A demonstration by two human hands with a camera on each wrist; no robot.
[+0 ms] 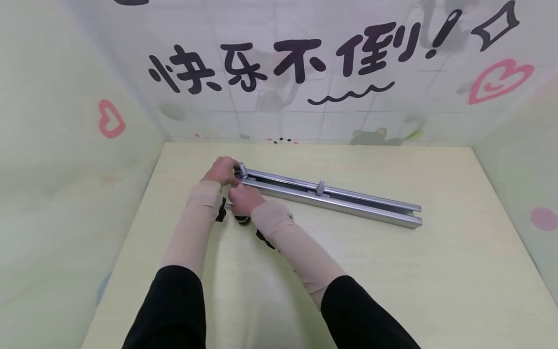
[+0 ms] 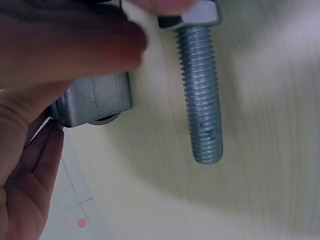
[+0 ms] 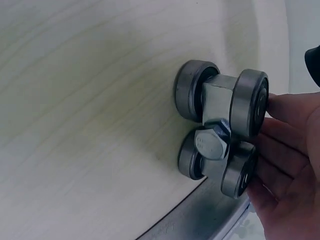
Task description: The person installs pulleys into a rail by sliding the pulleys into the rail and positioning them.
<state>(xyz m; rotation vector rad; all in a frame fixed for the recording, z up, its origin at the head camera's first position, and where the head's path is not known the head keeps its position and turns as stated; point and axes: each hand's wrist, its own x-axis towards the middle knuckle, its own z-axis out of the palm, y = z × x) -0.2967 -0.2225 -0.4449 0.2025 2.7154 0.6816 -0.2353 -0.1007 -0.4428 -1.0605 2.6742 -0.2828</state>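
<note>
A long metal C-channel rail (image 1: 348, 206) lies across the table, its slot facing up. My left hand (image 1: 221, 170) grips the rail's left end; in the left wrist view, the fingers lie around that rail end (image 2: 97, 100). Just in front of it, my right hand (image 1: 245, 198) holds a roller trolley (image 3: 217, 102) by the wheels on one side. This trolley has several steel-rimmed wheels and a hex-head bolt (image 3: 211, 144) through its body. The bolt's threaded shank (image 2: 201, 95) points away from the rail in the left wrist view.
Two threaded bolts stand up from the rail's slot, one bolt (image 1: 242, 169) beside my left hand and another bolt (image 1: 320, 187) near mid-length. The pale wooden table (image 1: 444, 271) meets a printed backdrop (image 1: 279, 121) behind the rail, with curtain-like sides left and right.
</note>
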